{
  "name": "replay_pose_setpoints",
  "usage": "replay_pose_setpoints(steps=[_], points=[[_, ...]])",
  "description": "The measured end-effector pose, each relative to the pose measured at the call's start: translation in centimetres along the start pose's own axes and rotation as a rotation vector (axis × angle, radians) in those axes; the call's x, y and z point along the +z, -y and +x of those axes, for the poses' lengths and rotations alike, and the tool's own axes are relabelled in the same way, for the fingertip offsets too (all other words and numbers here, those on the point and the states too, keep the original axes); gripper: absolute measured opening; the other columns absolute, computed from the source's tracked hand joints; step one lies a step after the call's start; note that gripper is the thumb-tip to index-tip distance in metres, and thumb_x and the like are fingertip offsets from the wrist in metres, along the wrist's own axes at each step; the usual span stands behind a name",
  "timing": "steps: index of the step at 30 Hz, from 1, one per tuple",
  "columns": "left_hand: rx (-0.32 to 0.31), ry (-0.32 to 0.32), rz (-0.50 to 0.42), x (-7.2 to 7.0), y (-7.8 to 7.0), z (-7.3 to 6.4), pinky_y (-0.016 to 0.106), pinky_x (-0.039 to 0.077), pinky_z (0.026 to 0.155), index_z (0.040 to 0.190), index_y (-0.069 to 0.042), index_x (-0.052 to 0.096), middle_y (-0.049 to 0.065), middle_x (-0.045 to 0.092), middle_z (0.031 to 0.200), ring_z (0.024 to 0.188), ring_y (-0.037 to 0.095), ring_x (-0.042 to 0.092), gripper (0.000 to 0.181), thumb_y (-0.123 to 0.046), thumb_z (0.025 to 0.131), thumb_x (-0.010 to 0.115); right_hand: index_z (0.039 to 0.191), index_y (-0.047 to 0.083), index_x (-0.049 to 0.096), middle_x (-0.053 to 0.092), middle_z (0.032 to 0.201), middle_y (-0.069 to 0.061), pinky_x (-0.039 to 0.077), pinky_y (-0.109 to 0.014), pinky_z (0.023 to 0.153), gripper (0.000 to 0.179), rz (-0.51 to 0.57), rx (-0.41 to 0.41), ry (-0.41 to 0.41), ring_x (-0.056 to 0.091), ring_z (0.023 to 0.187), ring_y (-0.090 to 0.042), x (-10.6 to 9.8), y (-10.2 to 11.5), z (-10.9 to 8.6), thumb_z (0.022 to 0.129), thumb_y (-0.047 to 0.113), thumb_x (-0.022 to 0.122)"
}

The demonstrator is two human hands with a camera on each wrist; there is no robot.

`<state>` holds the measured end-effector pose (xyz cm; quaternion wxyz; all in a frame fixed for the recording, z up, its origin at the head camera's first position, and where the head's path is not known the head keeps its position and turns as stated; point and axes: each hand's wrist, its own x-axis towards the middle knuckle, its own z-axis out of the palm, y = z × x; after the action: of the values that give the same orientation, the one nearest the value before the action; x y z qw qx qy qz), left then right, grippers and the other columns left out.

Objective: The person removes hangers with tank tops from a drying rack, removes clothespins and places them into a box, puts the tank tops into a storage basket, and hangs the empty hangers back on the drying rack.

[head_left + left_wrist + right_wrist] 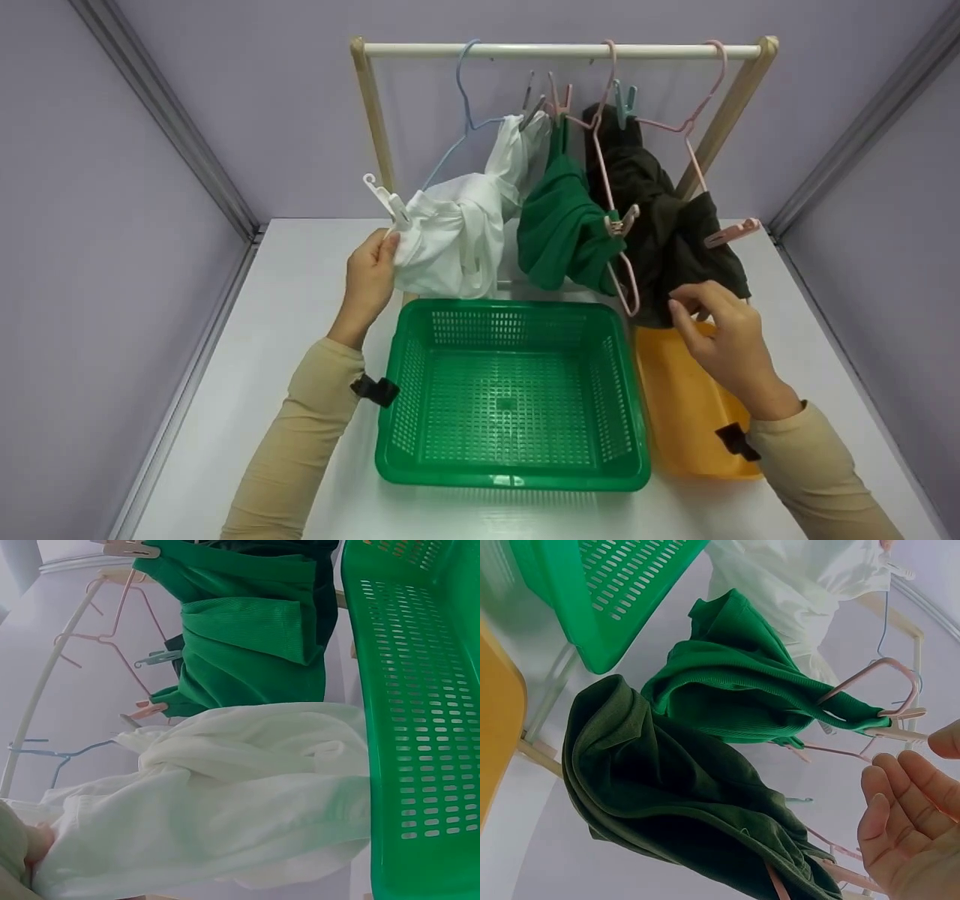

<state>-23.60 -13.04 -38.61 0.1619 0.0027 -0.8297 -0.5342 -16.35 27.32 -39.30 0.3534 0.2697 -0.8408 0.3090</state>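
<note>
In the head view my left hand point(367, 276) pinches the lower left edge of a white garment point(450, 236), just under a white clothespin point(391, 202) clipped to it. That garment hangs from a blue hanger point(467, 126). My right hand point(724, 341), its fingers loosely curled around nothing, is raised before the bottom of a dark green garment point(660, 217). In the right wrist view its palm point(922, 847) shows bare. Between the two hangs a bright green garment point(559, 232) on a pink hanger point(604, 172), with a cream clothespin point(621, 223) at its near end.
A wooden rack with a white rod point(540, 51) stands at the back. Below the clothes sits a green perforated basket point(514, 480), an orange basin point(675, 405) at its right. A pink clothespin point(732, 233) grips the dark garment. Grey walls flank the white table point(292, 300).
</note>
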Motion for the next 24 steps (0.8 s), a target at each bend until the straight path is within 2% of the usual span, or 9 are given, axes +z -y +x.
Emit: replay_pose_setpoints(steps=[5, 11, 16, 20, 24], points=[[0.023, -0.051, 0.008, 0.02, 0.04, -0.05, 0.023, 0.038, 0.067, 0.096, 0.003, 0.062, 0.01, 0.055, 0.078, 0.075, 0.015, 0.048, 0.025, -0.017, 0.101, 0.048, 0.09, -0.004, 0.064, 0.062, 0.078, -0.014, 0.041, -0.013, 0.067, 0.017, -0.007, -0.003, 0.0, 0.051, 0.07, -0.01, -0.01, -0.05, -0.06, 0.076, -0.014, 0.067], [0.046, -0.087, 0.012, -0.1, 0.07, -0.12, 0.022, 0.038, 0.065, 0.097, 0.004, 0.063, 0.013, 0.059, 0.079, 0.073, 0.014, 0.048, 0.025, -0.017, 0.102, 0.048, 0.09, -0.004, 0.065, 0.063, 0.08, -0.014, 0.041, -0.013, 0.067, 0.017, -0.003, -0.005, 0.005, 0.052, 0.072, -0.008, 0.0, -0.19, -0.2, 0.076, -0.014, 0.067], [0.124, -0.128, 0.035, -0.26, 0.16, -0.35, 0.023, 0.039, 0.065, 0.096, 0.004, 0.063, 0.018, 0.064, 0.082, 0.073, 0.018, 0.052, 0.025, -0.016, 0.101, 0.049, 0.091, -0.004, 0.064, 0.062, 0.079, -0.013, 0.041, -0.012, 0.067, 0.017, -0.004, -0.006, 0.007, 0.051, 0.071, -0.007, 0.01, -0.19, -0.22, 0.076, -0.013, 0.067], [0.205, -0.175, 0.091, -0.45, 0.45, -0.47, 0.03, 0.044, 0.067, 0.096, 0.004, 0.064, 0.021, 0.07, 0.088, 0.075, 0.024, 0.059, 0.023, -0.014, 0.1, 0.051, 0.091, -0.003, 0.065, 0.062, 0.079, -0.013, 0.041, -0.013, 0.066, 0.018, -0.003, 0.001, 0.009, 0.051, 0.072, -0.004, 0.01, -0.18, -0.18, 0.076, -0.014, 0.067], [0.244, -0.205, 0.122, -0.83, 0.67, -0.5, 0.036, 0.046, 0.067, 0.096, 0.004, 0.065, 0.022, 0.071, 0.088, 0.074, 0.027, 0.06, 0.024, -0.015, 0.1, 0.051, 0.09, -0.003, 0.064, 0.063, 0.079, -0.012, 0.04, -0.009, 0.068, 0.02, 0.002, 0.007, 0.009, 0.051, 0.074, -0.001, -0.03, -0.17, -0.15, 0.075, -0.015, 0.067]])
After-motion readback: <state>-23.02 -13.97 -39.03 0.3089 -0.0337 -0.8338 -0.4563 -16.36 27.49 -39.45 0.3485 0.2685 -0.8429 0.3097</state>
